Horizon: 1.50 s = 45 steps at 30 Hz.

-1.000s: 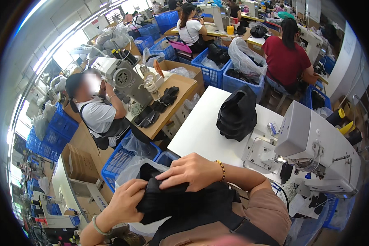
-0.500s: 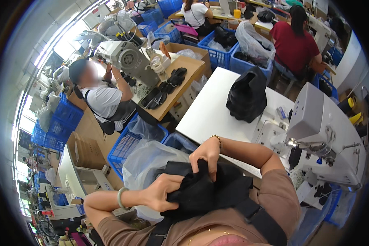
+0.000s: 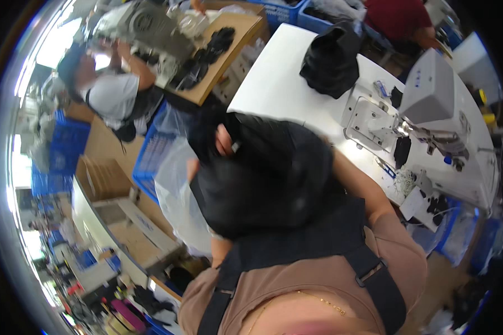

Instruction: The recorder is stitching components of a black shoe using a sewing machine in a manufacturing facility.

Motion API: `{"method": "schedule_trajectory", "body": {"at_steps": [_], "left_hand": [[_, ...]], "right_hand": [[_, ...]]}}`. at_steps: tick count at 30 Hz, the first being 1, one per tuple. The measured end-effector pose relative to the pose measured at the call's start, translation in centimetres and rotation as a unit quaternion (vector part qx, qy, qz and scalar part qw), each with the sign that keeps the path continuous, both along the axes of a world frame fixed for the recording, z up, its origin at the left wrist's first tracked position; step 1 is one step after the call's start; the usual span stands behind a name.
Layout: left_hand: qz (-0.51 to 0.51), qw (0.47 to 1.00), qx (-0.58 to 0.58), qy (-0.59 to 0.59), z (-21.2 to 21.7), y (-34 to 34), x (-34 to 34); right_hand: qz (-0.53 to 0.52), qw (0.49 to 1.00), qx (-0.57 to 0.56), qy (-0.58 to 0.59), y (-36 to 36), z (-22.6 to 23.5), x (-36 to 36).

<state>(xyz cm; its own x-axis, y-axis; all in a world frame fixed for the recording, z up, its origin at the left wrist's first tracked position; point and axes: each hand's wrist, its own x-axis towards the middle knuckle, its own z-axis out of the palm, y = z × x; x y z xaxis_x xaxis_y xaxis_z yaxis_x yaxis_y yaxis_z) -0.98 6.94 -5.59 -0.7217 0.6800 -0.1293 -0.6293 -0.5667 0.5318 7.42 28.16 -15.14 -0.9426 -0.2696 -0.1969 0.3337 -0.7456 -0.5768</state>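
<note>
A large black cloth piece (image 3: pixel 262 178) is held up before my chest, smeared by motion. My left hand (image 3: pixel 223 139) is at its upper left corner; a few bent fingertips show on the dark fabric, closed on it, and the rest is covered. From the right, my right forearm (image 3: pixel 360 181) reaches behind the cloth, which hides that hand's fingers. A bunched stack of black fabric (image 3: pixel 331 61) sits on the white sewing table (image 3: pixel 268 75) beyond my hands.
Right of me stands a white sewing machine (image 3: pixel 430 92), with a blue-handled small tool (image 3: pixel 385 167) near it. A clear plastic bag (image 3: pixel 176 190) lines a blue crate (image 3: pixel 145 159) at my left. A person (image 3: pixel 114 95) works at another machine (image 3: pixel 145 28) at far left.
The cloth, bunched low between both hands before, is now lifted and spread wider, covering most of both hands. The view has tipped downward, so the table sits higher in the picture.
</note>
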Motion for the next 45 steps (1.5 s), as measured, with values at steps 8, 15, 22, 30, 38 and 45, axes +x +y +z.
{"method": "schedule_trajectory", "body": {"at_steps": [8, 15, 22, 30, 38, 45], "left_hand": [[0.049, 0.985, -0.068, -0.148, -8.2, -4.8, -4.6], [-0.123, 0.988, 0.060, -0.075, -10.9, -7.0, -3.5], [0.017, 0.968, 0.252, 0.005, -7.7, -1.9, -3.0], [0.160, 0.975, -0.045, 0.148, -4.9, 6.6, 0.2], [0.032, 0.722, -0.232, 0.652, -3.6, 13.2, -0.9], [-0.132, 0.888, -0.156, 0.412, -2.9, 23.6, -8.3]], "right_hand": [[-0.111, 0.987, -0.098, -0.065, 1.5, -5.7, 1.1], [-0.063, 0.992, -0.104, 0.032, 4.7, -5.2, -3.1], [-0.226, 0.956, 0.117, 0.143, -1.0, -2.6, -2.0], [-0.177, 0.962, -0.199, 0.070, -1.4, 2.6, -3.8], [-0.386, 0.897, -0.129, 0.173, 6.7, 6.3, -4.9], [-0.410, 0.847, -0.162, 0.296, 25.1, 8.1, -4.7]]}}
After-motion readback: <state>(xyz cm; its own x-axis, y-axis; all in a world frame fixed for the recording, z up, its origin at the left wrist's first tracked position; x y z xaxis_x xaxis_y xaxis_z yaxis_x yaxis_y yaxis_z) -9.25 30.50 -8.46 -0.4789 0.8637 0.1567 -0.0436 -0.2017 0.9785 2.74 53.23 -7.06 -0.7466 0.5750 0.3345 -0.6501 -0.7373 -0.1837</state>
